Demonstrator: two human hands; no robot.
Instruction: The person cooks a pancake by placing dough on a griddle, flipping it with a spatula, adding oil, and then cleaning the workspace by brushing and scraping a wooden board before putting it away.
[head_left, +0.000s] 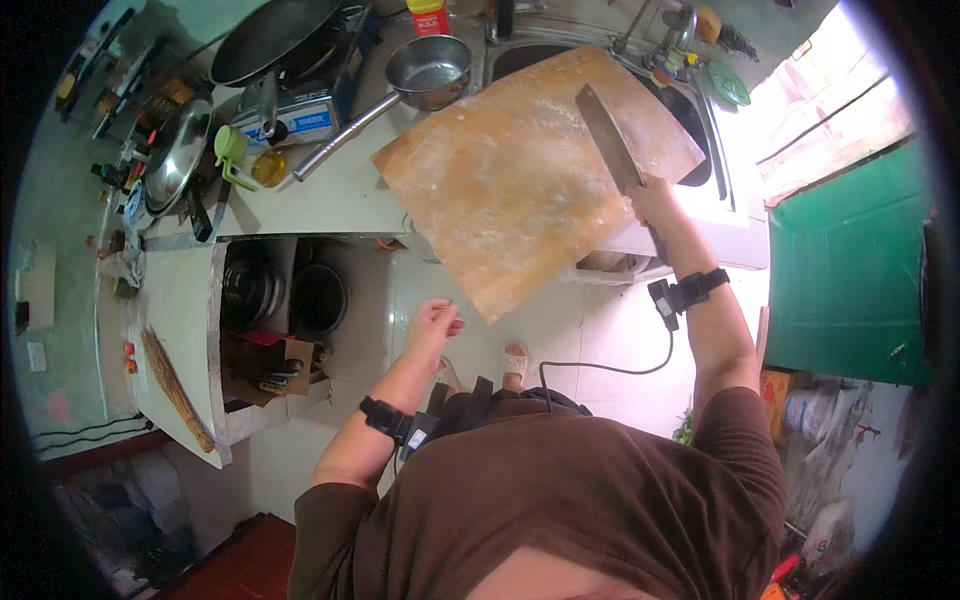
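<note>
My right hand (654, 204) grips the handle of a long, broad-bladed kitchen knife (611, 139). Its blade points away from me over the right part of a large wooden board (502, 180). White, flour-like residue marks the board, which lies across the counter and partly over the sink, with its near corner jutting past the counter edge. Just left of that corner, my left hand (433, 330) hangs in the air with loosely bent fingers; I see nothing held in it.
Behind the board stand a steel saucepan (429, 73) and the double sink (694, 120). At left are a wok (274, 37) on a portable gas stove (289, 120), a lidded pan (178, 154) and an oil jug (268, 168). Below is an open cabinet (217, 315). A cable (600, 367) hangs from my right wrist strap.
</note>
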